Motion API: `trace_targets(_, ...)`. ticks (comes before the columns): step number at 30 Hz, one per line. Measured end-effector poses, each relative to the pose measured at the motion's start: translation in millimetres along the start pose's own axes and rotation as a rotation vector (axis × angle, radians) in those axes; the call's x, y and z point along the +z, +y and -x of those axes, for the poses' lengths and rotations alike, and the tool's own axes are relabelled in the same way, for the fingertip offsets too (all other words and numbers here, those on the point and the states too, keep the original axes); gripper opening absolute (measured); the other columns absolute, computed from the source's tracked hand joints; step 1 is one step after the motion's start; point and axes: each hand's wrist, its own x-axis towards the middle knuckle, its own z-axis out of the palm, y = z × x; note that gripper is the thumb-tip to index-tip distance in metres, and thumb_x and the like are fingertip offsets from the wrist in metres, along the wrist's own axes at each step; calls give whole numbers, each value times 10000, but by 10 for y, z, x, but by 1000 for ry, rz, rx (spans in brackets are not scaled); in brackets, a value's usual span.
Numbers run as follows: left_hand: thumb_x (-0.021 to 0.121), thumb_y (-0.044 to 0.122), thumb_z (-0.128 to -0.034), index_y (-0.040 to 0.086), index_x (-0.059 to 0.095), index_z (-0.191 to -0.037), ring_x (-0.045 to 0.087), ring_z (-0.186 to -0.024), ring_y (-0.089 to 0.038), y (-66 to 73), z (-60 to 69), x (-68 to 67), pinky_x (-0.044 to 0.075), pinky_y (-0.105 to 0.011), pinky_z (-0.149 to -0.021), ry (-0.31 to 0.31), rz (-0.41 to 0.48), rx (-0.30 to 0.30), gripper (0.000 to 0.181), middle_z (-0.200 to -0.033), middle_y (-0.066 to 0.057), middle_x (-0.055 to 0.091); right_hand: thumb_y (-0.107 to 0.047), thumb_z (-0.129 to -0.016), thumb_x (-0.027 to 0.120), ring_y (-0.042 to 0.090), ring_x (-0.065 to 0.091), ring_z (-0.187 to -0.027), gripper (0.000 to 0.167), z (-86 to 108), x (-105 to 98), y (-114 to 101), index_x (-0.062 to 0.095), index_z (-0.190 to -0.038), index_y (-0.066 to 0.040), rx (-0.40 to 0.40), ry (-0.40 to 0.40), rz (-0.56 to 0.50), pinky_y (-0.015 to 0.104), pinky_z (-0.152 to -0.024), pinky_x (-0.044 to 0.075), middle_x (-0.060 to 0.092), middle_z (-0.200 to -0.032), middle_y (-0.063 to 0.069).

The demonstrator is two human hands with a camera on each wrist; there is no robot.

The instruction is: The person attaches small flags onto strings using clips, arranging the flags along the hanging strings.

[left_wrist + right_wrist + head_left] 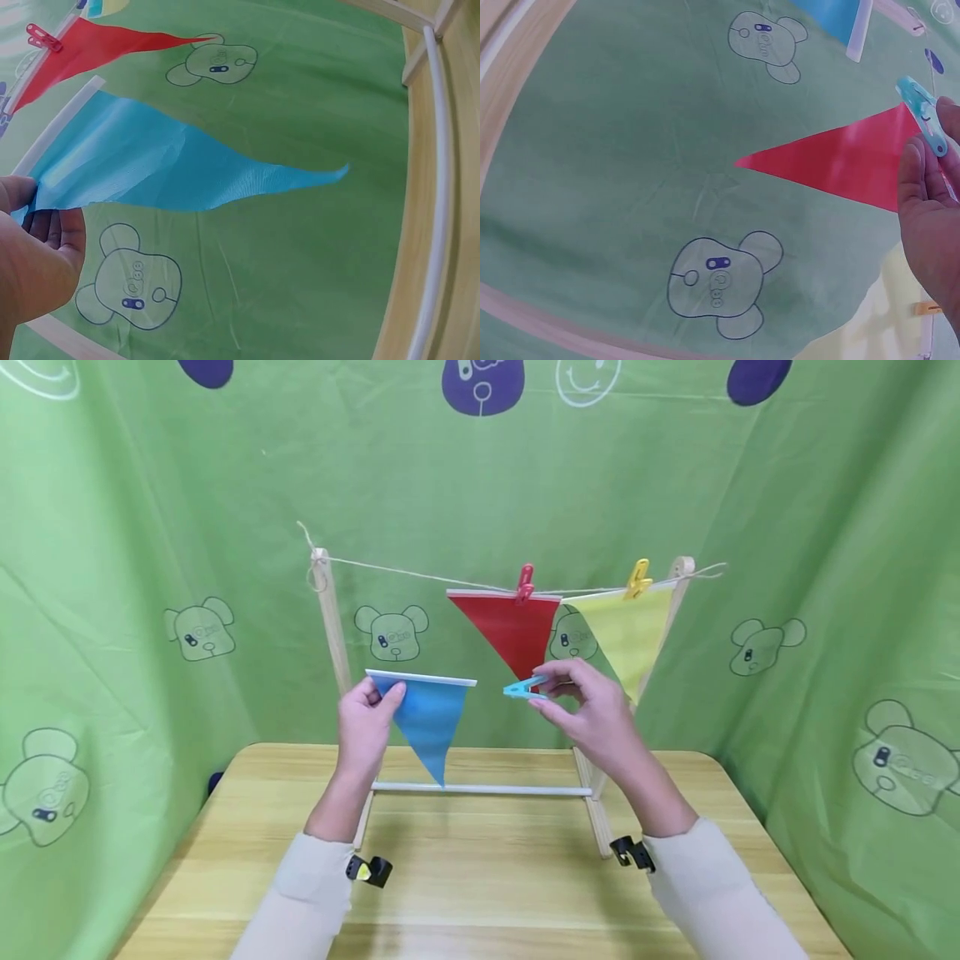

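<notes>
My left hand (363, 727) pinches a blue triangular pennant (433, 714) near the left end of its white top edge; the pennant's tip hangs down in front of the wooden stand. Between thumb and fingers, my right hand (592, 706) holds a light-blue clothespin (522, 687), its nose pointing left toward the blue pennant. Behind that hand, a red pennant (510, 627) hangs from the string (405, 571) under a red clothespin (526, 583). To its right, a yellow clothespin (638, 578) fixes a yellow pennant (630, 631) to the same string.
The string is tied between two wooden posts (330, 610), joined low down by a white bar (487, 790). This stand is on a wood-grain table (480, 877). A green curtain (480, 477) printed with bear faces surrounds the table at the back and sides.
</notes>
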Motion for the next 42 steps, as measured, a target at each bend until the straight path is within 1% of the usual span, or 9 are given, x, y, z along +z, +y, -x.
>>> trace_targets(6, 700, 42, -964, -78, 688, -1147, 662, -837, -86, 76, -40, 13, 597, -209, -825, 4, 15, 8, 219, -944, -34, 722, 63, -817, 828, 223, 679, -951, 417, -91, -27, -88, 667, -1193, -13, -20, 5, -15, 197, -862, 594, 687, -1094, 89)
trace_targets(8, 702, 42, -963, -81, 688, -1146, 667, -837, -84, 97, -51, 10, 597, -209, -824, 7, 13, 9, 221, -950, -49, 727, 61, -816, 830, 201, 676, -950, 419, -117, -30, -116, 667, -1194, -15, -28, 6, -17, 217, -863, 600, 688, -1092, 85)
trace_targets(15, 696, 51, -970, -77, 685, -1155, 697, -876, -90, 174, -71, 11, 601, -227, -869, 12, 6, -6, 225, -1019, -108, 736, 67, -814, 830, 194, 683, -951, 424, -200, -32, -184, 662, -1194, -16, -62, 16, -6, 128, -871, 562, 686, -1082, 82)
trace_targets(19, 704, 56, -967, -75, 686, -1172, 674, -832, -75, 215, -93, 18, 597, -209, -831, 21, 29, -12, 244, -921, -8, 724, 45, -818, 835, 206, 692, -954, 427, -253, -41, -214, 657, -1203, -13, -81, 17, 21, 112, -876, 550, 684, -1088, 85)
trace_targets(23, 706, 65, -970, -79, 683, -1158, 616, -761, -59, 247, -106, 36, 570, -178, -741, 22, 61, -11, 238, -818, 62, 678, 44, -812, 840, 194, 691, -947, 428, -296, -52, -240, 657, -1196, -6, -105, 16, 30, 121, -883, 552, 682, -1080, 85)
trace_targets(26, 702, 61, -972, -85, 675, -1160, 624, -768, -65, 269, -112, 56, 579, -185, -751, 21, 89, -20, 239, -825, 50, 680, 53, -805, 841, 178, 689, -928, 423, -325, -55, -262, 661, -1184, 1, -127, 16, 22, 142, -875, 566, 682, -1071, 87)
trace_targets(28, 698, 58, -974, -81, 672, -1178, 668, -826, -72, 279, -119, 67, 601, -211, -828, 19, 107, -27, 248, -883, 30, 709, 58, -803, 841, 169, 684, -915, 417, -346, -52, -282, 663, -1177, 6, -141, 16, 17, 159, -868, 575, 679, -1071, 89)
trace_targets(33, 699, 65, -976, -71, 669, -1207, 694, -895, -100, 302, -149, 85, 604, -251, -898, 19, 122, -45, 269, -987, -36, 727, 46, -805, 842, 165, 671, -910, 404, -399, -48, -359, 667, -1168, 8, -170, 19, 22, 157, -860, 573, 679, -1076, 92)
trace_targets(42, 685, 52, -981, -76, 654, -1231, 684, -886, -108, 392, -221, 101, 607, -248, -863, 24, 156, -45, 282, -994, -43, 718, 11, -800, 858, 187, 698, -918, 397, -572, -57, -551, 665, -1146, 29, -239, 20, 36, 119, -845, 556, 696, -1072, 104)
